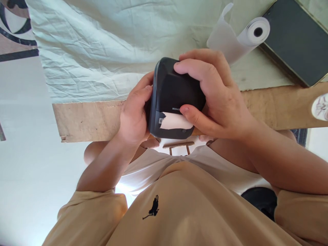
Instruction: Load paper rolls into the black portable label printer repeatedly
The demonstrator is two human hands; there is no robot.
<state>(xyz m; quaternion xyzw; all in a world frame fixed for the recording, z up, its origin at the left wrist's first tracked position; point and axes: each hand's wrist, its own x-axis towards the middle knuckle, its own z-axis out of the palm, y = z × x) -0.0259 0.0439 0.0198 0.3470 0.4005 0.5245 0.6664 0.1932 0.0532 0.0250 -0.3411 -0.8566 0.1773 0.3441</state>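
Note:
I hold a small black label printer (pixel 171 92) over the near edge of the table, with both hands on it. My left hand (pixel 133 114) wraps its left side, fingers curled onto the top edge. My right hand (pixel 217 92) covers its top and right side, thumb pressing by the slot where a strip of white paper (pixel 175 121) sticks out. The printer's far side is hidden by my fingers.
A wrinkled white cloth (pixel 102 44) covers the wooden table (pixel 87 119). A partly unrolled white paper roll (pixel 246 36) lies at the back right, beside a dark flat device (pixel 297 37). A round white object (pixel 321 106) sits at the right edge. My beige shirt fills the foreground.

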